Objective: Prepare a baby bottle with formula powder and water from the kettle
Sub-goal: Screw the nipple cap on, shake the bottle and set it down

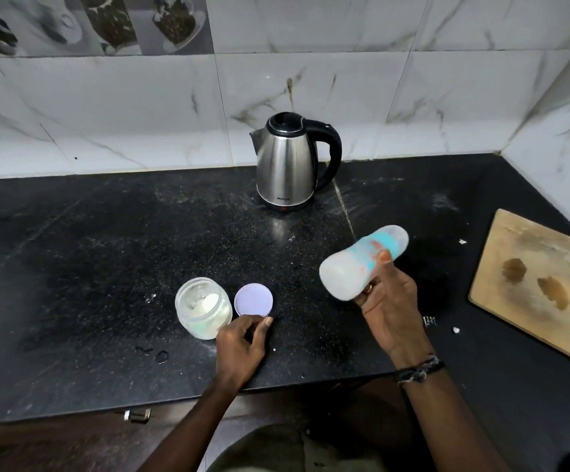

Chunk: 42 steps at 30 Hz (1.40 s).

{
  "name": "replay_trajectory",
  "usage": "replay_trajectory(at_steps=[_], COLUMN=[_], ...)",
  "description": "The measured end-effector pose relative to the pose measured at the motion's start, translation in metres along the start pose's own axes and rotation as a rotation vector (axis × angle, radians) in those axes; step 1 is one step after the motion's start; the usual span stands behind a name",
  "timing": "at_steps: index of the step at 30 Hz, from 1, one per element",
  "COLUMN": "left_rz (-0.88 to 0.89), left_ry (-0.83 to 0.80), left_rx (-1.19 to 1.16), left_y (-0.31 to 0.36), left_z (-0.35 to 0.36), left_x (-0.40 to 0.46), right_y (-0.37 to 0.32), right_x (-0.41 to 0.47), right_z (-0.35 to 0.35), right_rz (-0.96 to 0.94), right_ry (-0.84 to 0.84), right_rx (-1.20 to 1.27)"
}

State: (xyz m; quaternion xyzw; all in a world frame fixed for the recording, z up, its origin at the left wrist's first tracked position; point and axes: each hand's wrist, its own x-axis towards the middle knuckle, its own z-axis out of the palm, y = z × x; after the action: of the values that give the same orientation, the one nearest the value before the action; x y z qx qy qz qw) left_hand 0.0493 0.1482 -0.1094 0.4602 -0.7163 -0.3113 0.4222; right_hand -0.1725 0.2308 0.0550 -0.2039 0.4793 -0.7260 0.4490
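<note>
My right hand (387, 310) grips a baby bottle (362, 264) above the black counter. The bottle lies tilted, blurred, milky white inside, with a teal collar and a clear cap pointing up and right. An open jar of formula powder (202, 308) stands at the front middle of the counter, with its lilac lid (253, 299) lying flat just to its right. My left hand (241, 347) rests on the counter in front of the lid, fingers loosely curled, holding nothing. A steel kettle (285, 165) with a black handle stands at the back by the wall.
A wooden cutting board (535, 284) lies at the right, stained. The black counter (89, 250) carries scattered powder and a few water drops near the front edge. Marble-tiled walls close the back and the right corner.
</note>
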Motion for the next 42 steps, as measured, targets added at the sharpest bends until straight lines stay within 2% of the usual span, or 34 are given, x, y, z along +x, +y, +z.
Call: replay_trajectory(at_steps=[5,9,13,14,17,18,22,23,26,27,31,32,35,37,40,42], left_rz=[0.014,0.009,0.004,0.006,0.006,0.002,0.007,0.005,0.008,0.005,0.009,0.004,-0.007,-0.009,-0.016,-0.011], left_ry=[-0.005,-0.006,-0.003,-0.004,-0.007,-0.007,-0.002,-0.002,0.000,-0.002,0.001,-0.001,-0.014,-0.017,-0.018,-0.018], left_rx=[-0.004,0.006,-0.012,-0.016,-0.004,0.001,-0.006,-0.009,0.002,0.002,-0.006,-0.008,-0.004,-0.006,-0.026,-0.023], left_y=[-0.001,-0.002,-0.002,-0.002,-0.001,-0.002,-0.003,-0.003,-0.003,-0.003,-0.004,-0.004,-0.005,-0.006,-0.006,-0.004], left_z=[-0.001,0.001,0.000,0.000,0.000,0.001,0.000,0.000,0.001,0.001,0.000,0.000,0.001,0.001,0.000,-0.001], left_x=[0.000,0.000,0.000,0.000,0.000,0.000,-0.001,-0.001,-0.001,-0.001,-0.001,-0.001,-0.001,-0.001,-0.001,-0.001], right_y=[-0.002,-0.003,0.001,-0.001,-0.002,-0.004,-0.001,-0.001,-0.002,-0.004,-0.008,-0.008,-0.008,-0.009,-0.011,-0.010], right_x=[-0.004,-0.001,-0.003,-0.005,-0.004,-0.004,-0.006,-0.007,-0.003,-0.001,-0.004,-0.005,-0.001,0.002,-0.005,-0.006], right_z=[0.004,0.001,0.001,0.002,0.000,0.002,0.005,0.004,0.003,0.003,0.004,0.002,-0.003,-0.003,0.001,0.000], right_rz=[-0.025,-0.025,-0.066,-0.060,-0.023,-0.017,-0.051,-0.057,-0.023,-0.022,-0.032,-0.032,-0.013,-0.003,-0.015,-0.004], right_ry=[-0.065,-0.021,-0.090,-0.100,-0.039,-0.033,-0.101,-0.098,-0.009,0.008,-0.087,-0.090,0.018,0.029,-0.082,-0.061], right_rx=[-0.246,0.007,-0.269,-0.257,0.006,0.005,-0.321,-0.315,-0.012,0.009,-0.291,-0.296,-0.045,-0.130,-0.309,-0.167])
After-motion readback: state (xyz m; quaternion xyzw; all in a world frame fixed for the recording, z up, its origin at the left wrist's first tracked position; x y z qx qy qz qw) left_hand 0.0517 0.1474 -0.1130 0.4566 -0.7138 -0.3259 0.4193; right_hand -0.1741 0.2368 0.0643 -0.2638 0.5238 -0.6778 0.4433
